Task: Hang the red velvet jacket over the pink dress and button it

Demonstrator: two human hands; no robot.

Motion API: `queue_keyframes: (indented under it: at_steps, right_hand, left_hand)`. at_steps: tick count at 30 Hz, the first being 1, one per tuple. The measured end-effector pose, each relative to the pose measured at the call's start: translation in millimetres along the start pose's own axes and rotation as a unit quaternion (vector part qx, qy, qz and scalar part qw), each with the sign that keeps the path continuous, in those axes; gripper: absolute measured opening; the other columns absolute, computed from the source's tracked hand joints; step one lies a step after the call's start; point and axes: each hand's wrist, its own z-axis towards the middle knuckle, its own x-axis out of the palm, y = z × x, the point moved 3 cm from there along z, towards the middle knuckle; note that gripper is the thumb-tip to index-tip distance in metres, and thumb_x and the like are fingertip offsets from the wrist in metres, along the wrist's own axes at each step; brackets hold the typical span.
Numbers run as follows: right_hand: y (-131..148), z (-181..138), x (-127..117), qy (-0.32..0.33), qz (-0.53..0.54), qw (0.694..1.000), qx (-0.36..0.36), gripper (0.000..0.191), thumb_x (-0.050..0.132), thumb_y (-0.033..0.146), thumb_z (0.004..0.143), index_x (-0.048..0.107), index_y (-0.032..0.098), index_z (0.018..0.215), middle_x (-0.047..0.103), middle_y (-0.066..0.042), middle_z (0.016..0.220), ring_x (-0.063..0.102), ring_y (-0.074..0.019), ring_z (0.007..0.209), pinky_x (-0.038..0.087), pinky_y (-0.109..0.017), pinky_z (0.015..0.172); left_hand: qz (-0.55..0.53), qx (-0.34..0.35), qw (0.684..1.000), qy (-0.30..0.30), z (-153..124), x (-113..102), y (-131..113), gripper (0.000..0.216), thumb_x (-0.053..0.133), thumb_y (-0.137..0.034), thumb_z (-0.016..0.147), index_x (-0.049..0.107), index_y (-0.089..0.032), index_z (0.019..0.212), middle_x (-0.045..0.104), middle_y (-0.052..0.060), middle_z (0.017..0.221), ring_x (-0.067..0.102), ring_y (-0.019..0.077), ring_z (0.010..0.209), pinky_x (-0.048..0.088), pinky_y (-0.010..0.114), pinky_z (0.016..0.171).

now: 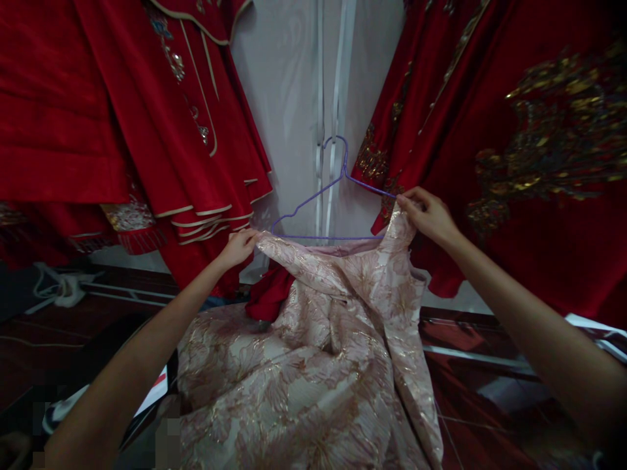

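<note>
A pale pink brocade dress [313, 365] with a gold flower pattern hangs down between my arms. A thin purple wire hanger [323, 189] sits at its top, with the hook up against the white wall. My left hand [239, 247] is closed on the dress's left shoulder, at the hanger's left end. My right hand [427, 212] pinches the right shoulder of the dress together with the hanger's right arm. The hanger's bottom bar runs just above the neckline.
Red velvet garments with gold trim [161, 130] hang at the left. More red garments with heavy gold embroidery [539, 143] hang at the right. White straps [336, 78] dangle down the wall between them. A dark glossy floor [470, 385] lies below, with a white cord [59, 287] at the left.
</note>
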Motion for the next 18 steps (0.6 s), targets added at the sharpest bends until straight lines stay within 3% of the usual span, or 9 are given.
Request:
queue_keyframes:
  at_steps: [4,12,15,18]
  right_hand:
    - [-2.5,3.6,-0.9,0.016,0.006,1.0,-0.003,0.031,0.052,0.052,0.079,0.059,0.022,0.077,0.063,-0.001,0.07,0.053,-0.0153,0.062,0.039,-0.026,0.057]
    - [1.7,-3.1,4.4,0.001,0.036,0.999,0.008,0.033,0.053,0.054,0.078,0.056,0.022,0.072,0.057,0.0,0.063,0.048,-0.0134,0.056,0.036,-0.024,0.051]
    - [-1.2,-2.9,7.2,0.006,0.058,0.998,0.002,0.031,0.054,0.052,0.078,0.056,0.021,0.07,0.057,0.0,0.063,0.049,-0.0132,0.056,0.036,-0.024,0.052]
    - [-6.6,0.4,8.4,0.013,0.067,0.998,0.007,0.03,0.056,0.051,0.077,0.057,0.021,0.07,0.057,0.0,0.062,0.05,-0.0135,0.056,0.036,-0.025,0.052]
  left_hand:
    - [0.003,0.03,0.999,-0.015,17.1,-7.2,-10.8,0.038,0.035,-0.039,0.089,0.065,-0.017,0.091,0.067,0.006,0.089,0.059,0.0182,0.088,0.042,0.031,0.087]
    - [-0.114,0.083,0.988,-0.064,81.2,3.4,-69.7,0.037,0.041,-0.042,0.086,0.065,-0.014,0.087,0.065,0.006,0.088,0.057,0.0187,0.087,0.042,0.03,0.083]
    - [-0.222,0.024,0.973,-0.053,73.2,13.1,-52.3,0.037,0.042,-0.045,0.084,0.062,-0.014,0.086,0.065,0.005,0.085,0.057,0.0176,0.081,0.044,0.029,0.077]
    - [-0.29,-0.129,0.948,-0.042,34.5,31.0,-10.5,0.031,0.04,-0.042,0.084,0.056,-0.016,0.083,0.062,0.003,0.074,0.056,0.015,0.067,0.045,0.03,0.069]
